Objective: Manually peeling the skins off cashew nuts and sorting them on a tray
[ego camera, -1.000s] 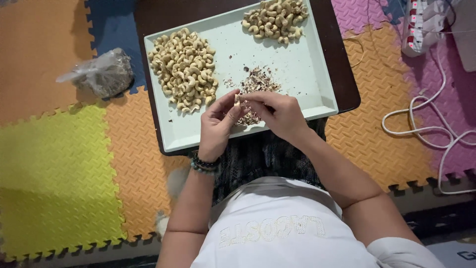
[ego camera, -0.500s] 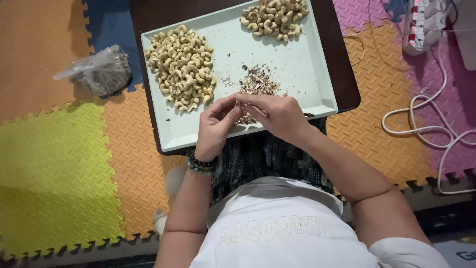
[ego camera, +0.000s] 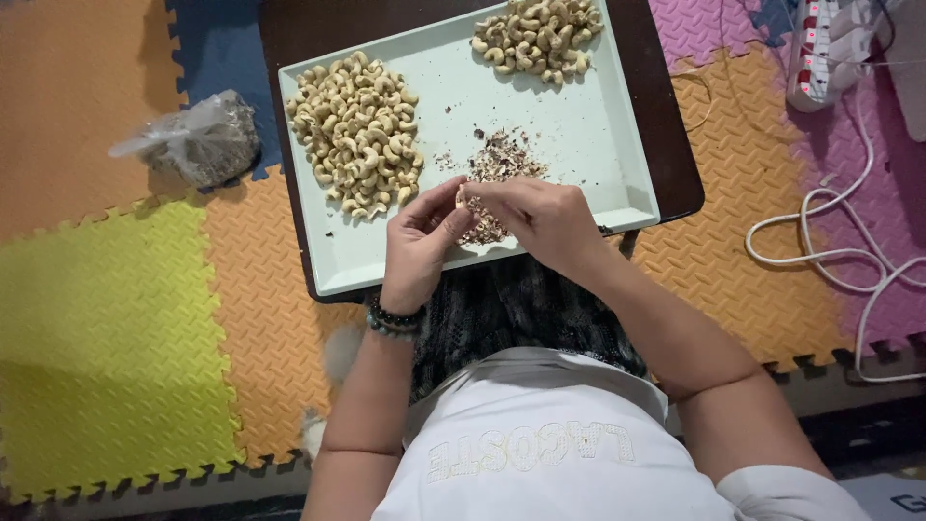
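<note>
My left hand [ego camera: 420,246] and my right hand [ego camera: 540,222] meet over the near part of a pale green tray [ego camera: 588,125]. Both pinch one small cashew nut [ego camera: 461,198] between their fingertips. Just beyond and under the fingers lies a heap of brown skin flakes [ego camera: 497,164]. A large pile of cashews [ego camera: 357,130] fills the tray's left side. A smaller pile of cashews [ego camera: 538,34] sits at its far right corner. A dark bead bracelet [ego camera: 394,319] circles my left wrist.
The tray rests on a dark brown board [ego camera: 670,145] over my lap. Coloured foam floor mats [ego camera: 116,328] surround it. A clear plastic bag of dark bits [ego camera: 198,145] lies left. A white cable [ego camera: 839,241] and power strip [ego camera: 820,48] lie right.
Both hands stay together on the nut with only slight finger shifts. The view wobbled a little left and back.
</note>
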